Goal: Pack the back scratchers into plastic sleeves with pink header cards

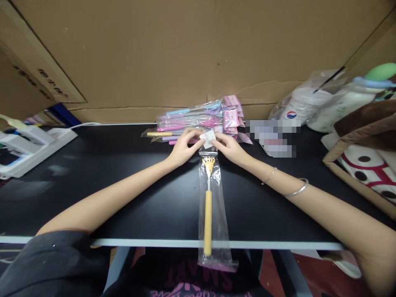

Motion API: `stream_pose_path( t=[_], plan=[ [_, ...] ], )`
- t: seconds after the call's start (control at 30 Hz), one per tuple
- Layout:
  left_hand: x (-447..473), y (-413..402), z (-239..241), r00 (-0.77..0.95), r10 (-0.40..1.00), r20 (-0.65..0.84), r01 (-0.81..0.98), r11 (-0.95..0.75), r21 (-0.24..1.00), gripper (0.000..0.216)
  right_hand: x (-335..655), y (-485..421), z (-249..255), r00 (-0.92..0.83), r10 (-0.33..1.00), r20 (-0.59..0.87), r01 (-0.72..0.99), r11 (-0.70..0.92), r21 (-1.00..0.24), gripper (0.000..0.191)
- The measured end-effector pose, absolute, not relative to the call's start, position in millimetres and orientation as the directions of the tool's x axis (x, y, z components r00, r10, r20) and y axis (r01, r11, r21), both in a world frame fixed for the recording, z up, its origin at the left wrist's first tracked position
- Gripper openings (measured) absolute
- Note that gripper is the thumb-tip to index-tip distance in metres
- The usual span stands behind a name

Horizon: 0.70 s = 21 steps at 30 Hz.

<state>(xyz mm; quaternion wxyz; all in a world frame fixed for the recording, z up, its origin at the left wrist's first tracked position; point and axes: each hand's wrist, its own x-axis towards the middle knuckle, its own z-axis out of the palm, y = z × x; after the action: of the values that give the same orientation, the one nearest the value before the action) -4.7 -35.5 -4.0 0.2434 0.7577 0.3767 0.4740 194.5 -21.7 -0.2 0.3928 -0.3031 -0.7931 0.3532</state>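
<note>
A yellow back scratcher point(208, 218) with a hand-shaped head lies inside a clear plastic bag point(218, 231). The bag's lower end hangs over the front edge of the table. At its top is a small white card point(207, 139) with faint print, pinched on its left side by my left hand point(185, 147). My right hand point(231, 147) pinches the card's right side, thumb on top. Whether the card is joined to the bag cannot be made out. Just behind my hands is a pile of bagged back scratchers point(192, 117) in blue, pink, purple and yellow, with pink header cards.
A white power strip point(58, 142) sits at the left. To the right stand a cup point(306, 103) in a plastic bag, a bottle point(337, 107) with a green top, and a brown-trimmed bag point(371, 152). Cardboard point(148, 49) walls the back of the black table point(139, 206).
</note>
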Motion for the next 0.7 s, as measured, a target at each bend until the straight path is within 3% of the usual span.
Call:
stream_pose_path(
  t=[0.57,0.7],
  plan=[
    [-2.2,-35.6,-6.6,0.292,0.854,0.431,0.380,-0.517,0.767,0.023,192.6,-17.3,-4.3,-0.444,0.802,0.398,0.115,0.492,-0.863,0.042],
    [-2.3,-35.6,-6.4,0.288,0.851,0.440,0.343,-0.521,0.782,0.021,193.7,-19.3,-2.9,-0.411,0.819,0.401,0.179,0.504,-0.845,0.041]
  ],
)
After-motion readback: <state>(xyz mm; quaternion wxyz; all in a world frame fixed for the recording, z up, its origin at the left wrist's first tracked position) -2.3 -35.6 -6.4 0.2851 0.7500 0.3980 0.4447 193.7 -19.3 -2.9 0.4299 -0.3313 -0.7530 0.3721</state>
